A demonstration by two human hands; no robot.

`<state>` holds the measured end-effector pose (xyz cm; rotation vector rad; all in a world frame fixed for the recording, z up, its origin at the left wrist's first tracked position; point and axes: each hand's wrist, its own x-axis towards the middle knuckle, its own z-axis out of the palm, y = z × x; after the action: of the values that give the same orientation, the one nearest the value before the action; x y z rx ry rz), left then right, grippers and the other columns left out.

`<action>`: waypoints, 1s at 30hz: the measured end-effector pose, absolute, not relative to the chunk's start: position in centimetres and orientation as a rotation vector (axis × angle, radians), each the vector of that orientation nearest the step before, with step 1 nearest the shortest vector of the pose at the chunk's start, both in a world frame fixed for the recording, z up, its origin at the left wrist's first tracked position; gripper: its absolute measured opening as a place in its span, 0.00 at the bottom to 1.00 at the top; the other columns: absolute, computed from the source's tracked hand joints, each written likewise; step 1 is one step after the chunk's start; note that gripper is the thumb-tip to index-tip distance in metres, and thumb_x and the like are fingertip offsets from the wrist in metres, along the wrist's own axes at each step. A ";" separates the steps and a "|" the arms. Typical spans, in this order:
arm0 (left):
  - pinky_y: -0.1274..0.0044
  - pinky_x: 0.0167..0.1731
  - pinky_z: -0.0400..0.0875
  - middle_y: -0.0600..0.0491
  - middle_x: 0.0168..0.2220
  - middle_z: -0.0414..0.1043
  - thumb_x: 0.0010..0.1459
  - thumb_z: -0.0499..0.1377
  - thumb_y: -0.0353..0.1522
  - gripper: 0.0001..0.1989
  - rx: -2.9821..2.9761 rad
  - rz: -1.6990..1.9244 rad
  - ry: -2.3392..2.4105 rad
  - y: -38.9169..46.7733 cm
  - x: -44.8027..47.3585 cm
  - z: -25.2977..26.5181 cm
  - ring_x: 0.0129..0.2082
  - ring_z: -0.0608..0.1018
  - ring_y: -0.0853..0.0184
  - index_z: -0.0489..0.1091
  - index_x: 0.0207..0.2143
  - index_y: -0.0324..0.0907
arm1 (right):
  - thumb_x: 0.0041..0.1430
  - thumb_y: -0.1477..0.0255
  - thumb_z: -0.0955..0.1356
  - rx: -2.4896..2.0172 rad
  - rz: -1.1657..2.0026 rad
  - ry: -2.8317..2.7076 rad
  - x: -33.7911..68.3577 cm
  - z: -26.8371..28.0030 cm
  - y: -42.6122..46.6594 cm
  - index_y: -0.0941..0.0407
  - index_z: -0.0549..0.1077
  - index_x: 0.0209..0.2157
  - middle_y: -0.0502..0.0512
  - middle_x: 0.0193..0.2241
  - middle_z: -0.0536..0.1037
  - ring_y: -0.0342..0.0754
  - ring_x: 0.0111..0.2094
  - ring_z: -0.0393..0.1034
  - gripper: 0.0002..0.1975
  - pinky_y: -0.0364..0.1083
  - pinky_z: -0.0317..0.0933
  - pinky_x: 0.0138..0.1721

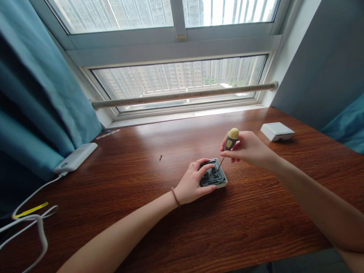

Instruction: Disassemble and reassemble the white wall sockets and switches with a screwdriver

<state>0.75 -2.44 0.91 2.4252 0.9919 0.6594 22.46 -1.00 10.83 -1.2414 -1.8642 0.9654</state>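
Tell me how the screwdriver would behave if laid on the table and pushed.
The screwdriver would probably stay stiff, since its thin shaft looks straight. It may feel handle-heavy, as the yellow-and-grey handle is far thicker than the shaft. On the smooth-looking table, it might roll in an arc, given that mismatch in thickness.

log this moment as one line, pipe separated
left hand: on gray panel | right hand: holds screwdriver, tip at panel | small brown piece: on table | white box: on table
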 end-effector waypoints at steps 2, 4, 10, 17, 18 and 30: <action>0.66 0.54 0.56 0.49 0.57 0.53 0.49 0.60 0.43 0.30 2.426 0.658 0.995 -2.4 0.7 0.9 0.54 0.60 0.58 0.59 0.54 0.49 | 0.41 0.67 0.72 -1.319 0.646 -1.853 21.8 10.2 -1.1 0.57 0.68 0.22 0.50 0.19 0.73 0.42 0.17 0.66 0.11 0.42 0.60 0.17; 0.66 0.54 0.57 0.49 0.57 0.53 0.49 0.60 0.43 0.30 2.428 0.659 0.996 -2.4 0.7 0.9 0.54 0.60 0.58 0.59 0.54 0.49 | 0.41 0.67 0.72 -1.363 0.342 -1.782 21.0 9.4 -1.1 0.57 0.65 0.18 0.48 0.16 0.70 0.41 0.17 0.64 0.12 0.43 0.58 0.20; 0.67 0.55 0.57 0.49 0.57 0.53 0.49 0.60 0.43 0.29 2.439 0.657 0.984 -2.4 0.7 1.0 0.54 0.60 0.58 0.58 0.54 0.49 | 0.45 0.69 0.70 -1.164 0.803 -1.626 20.5 8.7 -0.4 0.57 0.69 0.31 0.51 0.26 0.74 0.39 0.19 0.64 0.11 0.40 0.58 0.17; 0.65 0.54 0.57 0.49 0.58 0.51 0.51 0.59 0.43 0.25 2.461 0.650 0.973 -2.4 0.6 0.8 0.54 0.60 0.57 0.62 0.52 0.49 | 0.42 0.71 0.73 -1.004 1.544 -1.692 24.2 11.2 1.0 0.58 0.67 0.43 0.58 0.35 0.78 0.45 0.27 0.74 0.24 0.46 0.69 0.30; 0.65 0.54 0.57 0.49 0.58 0.51 0.51 0.59 0.43 0.25 2.465 0.643 0.972 -2.4 0.6 0.8 0.54 0.60 0.57 0.62 0.52 0.50 | 0.42 0.71 0.73 -1.019 1.543 -1.716 24.4 11.4 1.0 0.58 0.69 0.42 0.58 0.35 0.78 0.45 0.27 0.74 0.22 0.46 0.69 0.30; 0.65 0.54 0.57 0.49 0.58 0.51 0.51 0.59 0.43 0.25 2.476 0.629 0.971 -2.3 0.7 1.0 0.54 0.60 0.57 0.62 0.52 0.50 | 0.43 0.63 0.71 -1.342 0.498 -1.764 22.0 9.0 0.9 0.59 0.72 0.27 0.53 0.23 0.76 0.45 0.23 0.69 0.13 0.42 0.59 0.20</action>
<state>0.66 -2.33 1.02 2.4759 0.9708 0.6287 22.03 0.92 8.95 -1.3425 -1.7636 0.4979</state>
